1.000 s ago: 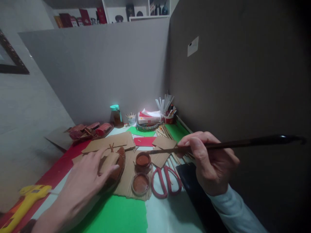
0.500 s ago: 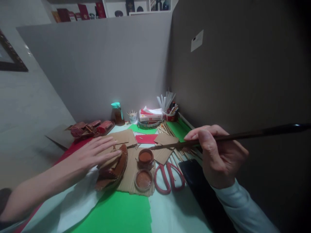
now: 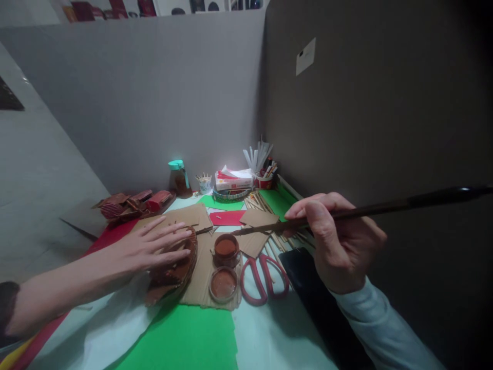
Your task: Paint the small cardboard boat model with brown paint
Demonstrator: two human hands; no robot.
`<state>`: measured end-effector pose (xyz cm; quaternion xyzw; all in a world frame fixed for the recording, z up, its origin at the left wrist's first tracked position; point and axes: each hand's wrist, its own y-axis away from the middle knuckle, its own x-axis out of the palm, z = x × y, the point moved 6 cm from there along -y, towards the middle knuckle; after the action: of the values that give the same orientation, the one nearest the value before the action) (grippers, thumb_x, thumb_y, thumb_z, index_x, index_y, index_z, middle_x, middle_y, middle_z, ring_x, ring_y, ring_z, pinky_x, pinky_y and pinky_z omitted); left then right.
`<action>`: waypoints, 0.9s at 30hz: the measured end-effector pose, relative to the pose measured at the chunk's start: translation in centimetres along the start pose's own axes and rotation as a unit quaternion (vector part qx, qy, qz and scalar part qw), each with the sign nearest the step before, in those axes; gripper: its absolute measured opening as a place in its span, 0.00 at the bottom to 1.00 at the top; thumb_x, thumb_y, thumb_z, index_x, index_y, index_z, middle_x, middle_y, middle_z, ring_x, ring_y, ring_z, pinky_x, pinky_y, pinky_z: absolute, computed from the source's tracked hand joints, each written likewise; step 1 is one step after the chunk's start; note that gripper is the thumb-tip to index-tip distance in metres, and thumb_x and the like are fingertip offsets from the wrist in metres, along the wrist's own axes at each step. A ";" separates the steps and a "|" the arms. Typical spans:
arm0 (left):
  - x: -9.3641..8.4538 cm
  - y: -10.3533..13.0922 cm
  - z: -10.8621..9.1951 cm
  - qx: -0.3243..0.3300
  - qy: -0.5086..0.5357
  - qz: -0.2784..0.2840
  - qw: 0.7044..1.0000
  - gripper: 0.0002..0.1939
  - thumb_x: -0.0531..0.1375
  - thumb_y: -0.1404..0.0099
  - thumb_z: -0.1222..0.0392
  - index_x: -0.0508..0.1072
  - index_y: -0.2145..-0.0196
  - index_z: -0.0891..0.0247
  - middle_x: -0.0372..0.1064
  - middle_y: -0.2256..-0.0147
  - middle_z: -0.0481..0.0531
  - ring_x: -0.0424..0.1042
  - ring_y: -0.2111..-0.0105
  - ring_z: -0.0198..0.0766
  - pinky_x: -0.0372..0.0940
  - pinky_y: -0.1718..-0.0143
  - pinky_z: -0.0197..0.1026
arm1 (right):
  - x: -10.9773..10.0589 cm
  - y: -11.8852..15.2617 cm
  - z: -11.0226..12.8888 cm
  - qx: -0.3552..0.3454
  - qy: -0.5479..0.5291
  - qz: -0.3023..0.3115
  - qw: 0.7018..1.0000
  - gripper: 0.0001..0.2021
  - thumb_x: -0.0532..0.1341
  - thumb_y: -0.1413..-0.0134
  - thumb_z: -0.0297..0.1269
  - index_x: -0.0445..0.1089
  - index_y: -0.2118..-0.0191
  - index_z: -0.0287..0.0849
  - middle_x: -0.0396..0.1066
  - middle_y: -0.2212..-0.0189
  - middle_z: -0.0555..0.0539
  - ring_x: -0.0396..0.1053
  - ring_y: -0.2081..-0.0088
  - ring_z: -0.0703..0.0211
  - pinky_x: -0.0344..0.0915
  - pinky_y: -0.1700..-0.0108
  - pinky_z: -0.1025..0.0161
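My right hand [image 3: 339, 241] grips a long dark paintbrush [image 3: 385, 207] between thumb and fingers, held almost level. Its tip hovers at the upper rim of a small jar of brown paint [image 3: 226, 247]. In front of the jar lies a round lid [image 3: 223, 284] with brown paint in it. My left hand [image 3: 154, 246] lies with fingers outstretched and spread over a brown-painted corrugated cardboard piece [image 3: 165, 288], covering much of it. Beyond its fingertips a thin dark pointed thing [image 3: 204, 230] rests on the cardboard sheet [image 3: 200, 295].
Red-handled scissors [image 3: 260, 280] lie right of the jar, beside a dark flat object [image 3: 308, 288]. Thin wooden sticks [image 3: 277, 244], a lidded bottle [image 3: 180, 182], a tissue pack [image 3: 234, 181] and reddish cardboard pieces [image 3: 131, 203] stand or lie farther back. White tissue [image 3: 115, 318] lies under my left forearm.
The camera view has shifted slightly, moving the scene left and up. My left fingers have spread and now cover more of the cardboard piece. The brush stays by the jar.
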<state>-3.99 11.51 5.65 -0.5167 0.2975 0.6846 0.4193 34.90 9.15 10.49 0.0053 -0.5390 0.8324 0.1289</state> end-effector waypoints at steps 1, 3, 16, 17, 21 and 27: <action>-0.2 0.0 -0.2 0.017 -0.010 -0.007 1.000 0.33 0.46 0.12 0.65 0.55 0.16 0.43 0.49 0.14 0.47 0.41 0.13 0.40 0.29 0.14 0.51 | 0.0 0.0 0.0 -0.002 -0.002 0.002 1.000 0.14 0.68 0.19 0.34 0.82 0.63 0.44 0.80 0.70 0.52 0.77 0.76 0.67 0.75 0.72 0.70; -0.5 -0.1 -0.4 0.046 -0.029 -0.014 0.998 0.34 0.42 0.13 0.68 0.56 0.16 0.50 0.47 0.13 0.50 0.41 0.13 0.40 0.25 0.14 0.51 | 0.1 -0.1 0.0 -0.004 -0.005 0.004 1.000 0.13 0.68 0.20 0.32 0.82 0.63 0.44 0.80 0.70 0.52 0.77 0.77 0.67 0.74 0.73 0.71; -1.6 0.3 -0.8 0.065 -0.107 -0.065 0.990 0.35 0.49 0.17 0.73 0.55 0.17 0.64 0.61 0.18 0.58 0.39 0.13 0.38 0.14 0.15 0.64 | 0.2 0.1 0.0 0.009 -0.002 0.018 1.000 0.13 0.67 0.22 0.30 0.80 0.64 0.44 0.78 0.71 0.57 0.78 0.75 0.72 0.74 0.69 0.75; -1.7 0.1 -0.9 0.066 -0.111 -0.065 0.989 0.35 0.49 0.17 0.73 0.55 0.17 0.63 0.60 0.18 0.57 0.38 0.13 0.38 0.14 0.15 0.64 | 0.2 0.1 0.0 0.009 -0.001 0.019 1.000 0.13 0.67 0.22 0.30 0.80 0.64 0.44 0.78 0.71 0.57 0.77 0.75 0.72 0.74 0.69 0.75; -1.6 -0.8 -0.8 0.074 -0.115 -0.055 0.989 0.35 0.49 0.16 0.71 0.55 0.17 0.57 0.59 0.17 0.51 0.40 0.13 0.38 0.18 0.14 0.61 | 0.2 0.0 0.0 0.011 0.002 0.019 1.000 0.13 0.66 0.21 0.30 0.80 0.64 0.44 0.79 0.70 0.57 0.77 0.75 0.72 0.74 0.69 0.75; -2.0 -1.1 -1.0 0.046 -0.100 -0.055 0.992 0.35 0.46 0.15 0.72 0.51 0.16 0.59 0.58 0.17 0.53 0.40 0.13 0.39 0.22 0.13 0.59 | 0.2 0.0 0.2 0.005 0.015 0.012 1.000 0.14 0.66 0.21 0.30 0.81 0.64 0.45 0.79 0.71 0.56 0.78 0.75 0.70 0.74 0.71 0.72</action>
<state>-2.35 10.69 7.34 -0.4420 0.2562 0.6941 0.5072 34.68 9.03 10.65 -0.0131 -0.5325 0.8368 0.1265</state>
